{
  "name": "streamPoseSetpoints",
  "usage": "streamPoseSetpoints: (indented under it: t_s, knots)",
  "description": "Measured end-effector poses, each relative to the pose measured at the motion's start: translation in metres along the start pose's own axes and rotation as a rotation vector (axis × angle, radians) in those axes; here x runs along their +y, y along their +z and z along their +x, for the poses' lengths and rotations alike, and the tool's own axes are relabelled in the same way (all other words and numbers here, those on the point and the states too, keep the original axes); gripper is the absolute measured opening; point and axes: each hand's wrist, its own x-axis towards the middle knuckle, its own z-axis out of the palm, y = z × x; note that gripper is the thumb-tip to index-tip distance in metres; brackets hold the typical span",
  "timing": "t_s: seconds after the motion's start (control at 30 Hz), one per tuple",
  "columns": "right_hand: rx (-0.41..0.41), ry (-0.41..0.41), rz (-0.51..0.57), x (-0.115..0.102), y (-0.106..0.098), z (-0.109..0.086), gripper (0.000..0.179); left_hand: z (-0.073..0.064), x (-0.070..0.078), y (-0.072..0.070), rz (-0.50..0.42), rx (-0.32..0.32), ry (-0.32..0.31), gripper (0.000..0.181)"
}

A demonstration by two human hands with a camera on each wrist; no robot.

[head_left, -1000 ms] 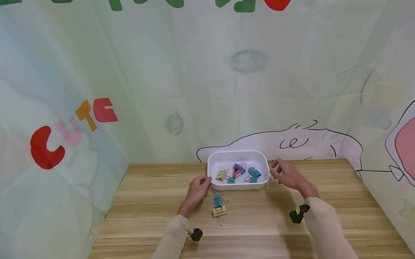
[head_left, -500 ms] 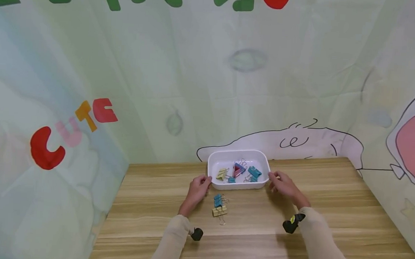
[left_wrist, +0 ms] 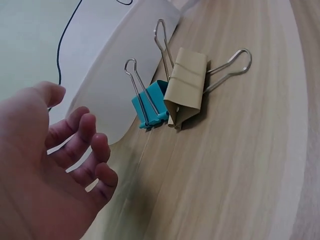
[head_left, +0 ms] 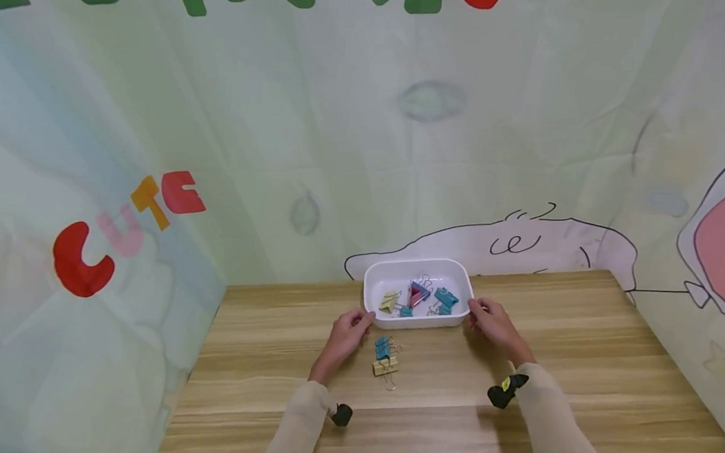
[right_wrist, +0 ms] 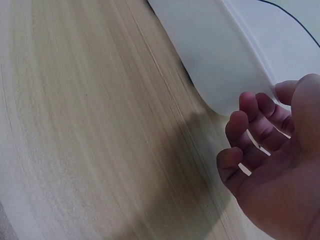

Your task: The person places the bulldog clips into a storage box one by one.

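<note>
A white plastic tray [head_left: 415,322] sits at the back of the wooden table. My left hand [head_left: 346,333] pinches its near left corner, the rim lying between thumb and fingertips in the left wrist view. At the near right corner, my right hand [head_left: 495,326] holds the rim between thumb and curled fingers. Inside the tray are a yellow binder clip [head_left: 389,301], several teal binder clips [head_left: 446,299] and a red-and-blue triangular piece [head_left: 418,294]. In front of the tray lie a teal binder clip [left_wrist: 152,103] and a yellow binder clip [left_wrist: 186,80], side by side, wire handles spread.
The wooden table [head_left: 425,424] reaches toward me and to both sides. A printed cloth backdrop [head_left: 316,168] rises right behind the tray, and more of it closes off the left and right sides.
My right hand has come in from the right and taken hold of the tray's right corner. My left hand stays at the left corner. The view has tilted slightly.
</note>
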Motion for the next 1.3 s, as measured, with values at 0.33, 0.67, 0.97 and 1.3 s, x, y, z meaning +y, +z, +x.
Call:
streamPoseSetpoints:
  t_s: [0.33,0.67,0.97,1.3]
  knots:
    - [0.005,-0.014,0.037,0.000,0.000,0.000,0.037,-0.014,0.008,-0.001,0.406,-0.219,0.198,0.020]
    - [0.012,0.002,0.076,-0.001,0.002,-0.002,0.038,-0.017,0.029,0.022,0.852,-0.214,0.335,0.028]
    - [0.024,0.002,0.077,0.000,0.004,-0.002,0.038,-0.016,0.028,0.037,1.146,-0.084,0.438,0.030]
    - [0.033,0.018,0.079,0.003,0.005,0.000,0.037,-0.019,0.026,0.045,1.244,-0.008,0.497,0.034]
